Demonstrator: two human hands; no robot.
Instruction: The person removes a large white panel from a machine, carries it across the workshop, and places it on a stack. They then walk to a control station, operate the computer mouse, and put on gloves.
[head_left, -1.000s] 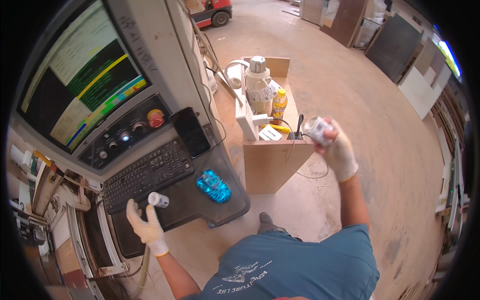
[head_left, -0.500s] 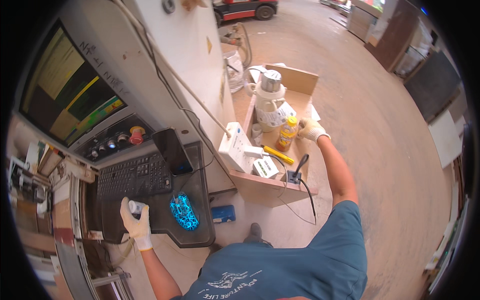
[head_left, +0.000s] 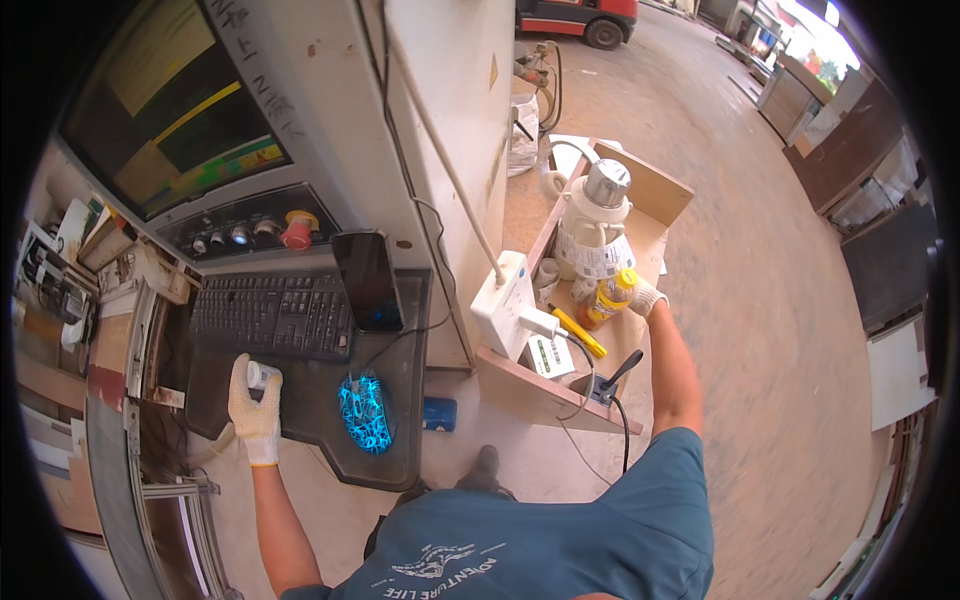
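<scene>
White knit gloves cover both hands. My left hand [head_left: 256, 410] grips a small whitish cylinder [head_left: 262, 377], thumb and fingers on either side, at the front edge of a black keyboard tray [head_left: 300, 437]. Off to the right, my right hand [head_left: 650, 299] is inside a wooden box [head_left: 560, 398], right up against a yellow-capped drink bottle [head_left: 606, 300]. The bottle hides its fingers, so I cannot see whether they hold anything. Small pale cups [head_left: 546, 278] stand left of the bottle, and a yellow utility knife [head_left: 579, 332] lies in front of it.
A keyboard [head_left: 268, 316], a phone [head_left: 368, 282] and a blue-patterned mouse [head_left: 365, 414] occupy the tray. Near the box's left wall are a power strip [head_left: 500, 305] and trailing cables. A white jug [head_left: 590, 235] with a metal top stands farther back. Above is a control panel with a red button [head_left: 298, 233].
The whole view has swung, shifting the box to the right. My right hand has slipped further behind the bottle, which now leans more in the picture. My left hand keeps its grip on the cylinder.
</scene>
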